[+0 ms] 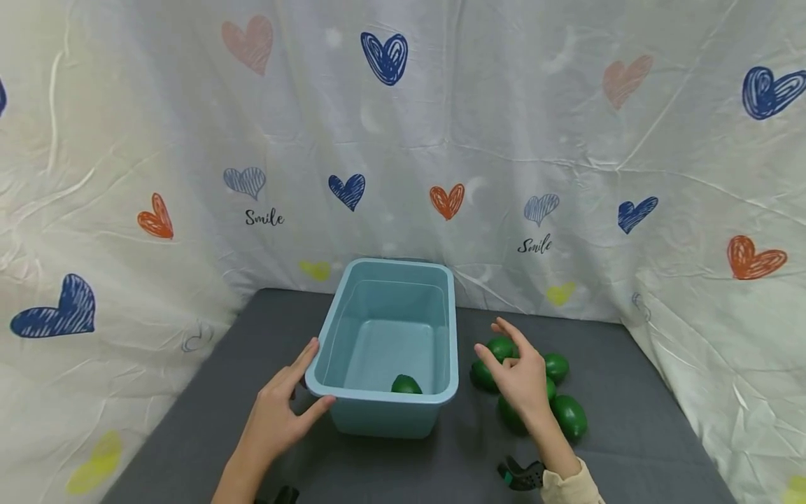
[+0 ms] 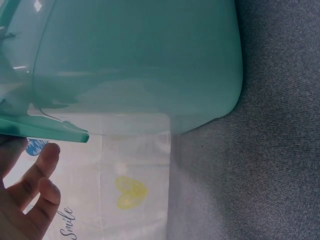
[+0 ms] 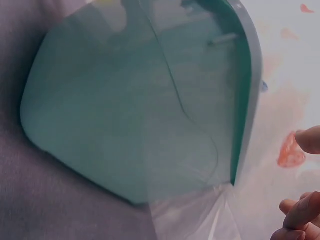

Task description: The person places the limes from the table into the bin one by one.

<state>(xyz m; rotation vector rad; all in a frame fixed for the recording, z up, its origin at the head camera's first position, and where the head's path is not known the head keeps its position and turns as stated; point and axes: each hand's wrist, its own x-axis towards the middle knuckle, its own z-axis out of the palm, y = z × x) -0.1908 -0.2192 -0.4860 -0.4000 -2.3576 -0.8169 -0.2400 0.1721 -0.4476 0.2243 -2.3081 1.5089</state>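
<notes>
A light blue plastic bin stands on the dark grey tabletop, with one glossy green avocado-like fruit inside at its near end. My left hand touches the bin's left rim and near-left corner, thumb spread from the fingers. From the left wrist view, its fingers lie just below the rim, loosely bent. My right hand hovers to the right of the bin, thumb and index finger apart, holding nothing. Under and beside it lie several more green fruits, partly hidden by the hand.
A white curtain printed with hearts hangs right behind the table and down both sides. A black wrist strap sits on the right wrist. The bin's side fills much of the right wrist view.
</notes>
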